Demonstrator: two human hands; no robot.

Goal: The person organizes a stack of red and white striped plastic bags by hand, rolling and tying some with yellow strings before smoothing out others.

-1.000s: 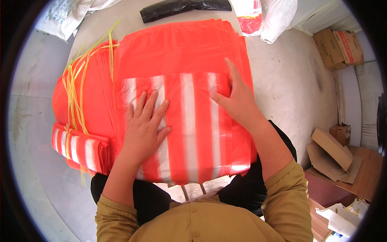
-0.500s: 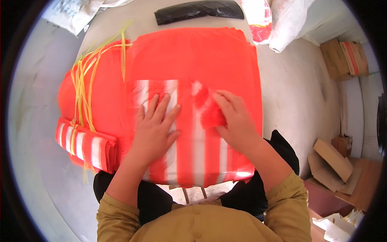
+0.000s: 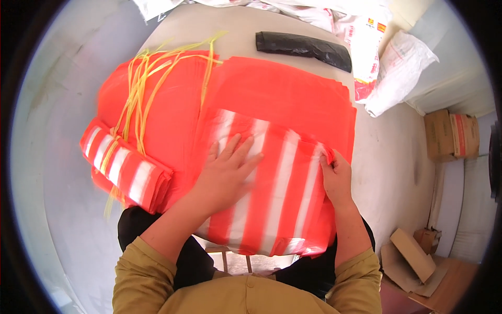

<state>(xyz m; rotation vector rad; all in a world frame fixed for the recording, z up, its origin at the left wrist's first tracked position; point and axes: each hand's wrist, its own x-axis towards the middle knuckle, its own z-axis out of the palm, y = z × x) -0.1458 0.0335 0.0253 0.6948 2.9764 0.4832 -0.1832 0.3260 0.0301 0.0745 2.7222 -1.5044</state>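
A red and white striped plastic bag (image 3: 274,178) lies over the near part of a stack of red plastic sheets (image 3: 287,86). My left hand (image 3: 224,175) rests on the stripes with its fingers spread. At the bag's right edge, my right hand (image 3: 337,178) pinches a gathered corner between thumb and fingers. To the left, a folded striped bundle (image 3: 123,165), tied with a yellow strip, sits on another red stack (image 3: 170,120). Loose yellow strips (image 3: 137,99) trail across that stack.
A black plastic roll (image 3: 306,49) lies at the back of the beige table (image 3: 209,23). White printed sacks (image 3: 400,68) stand behind it on the right. Cardboard boxes (image 3: 452,136) are against the right wall, and an open carton (image 3: 413,261) sits lower right.
My right hand has gone from holding a crumpled, lifted part of the bag to its right edge, and the stripes now lie spread out. My left hand still lies on the bag. The view has shifted.
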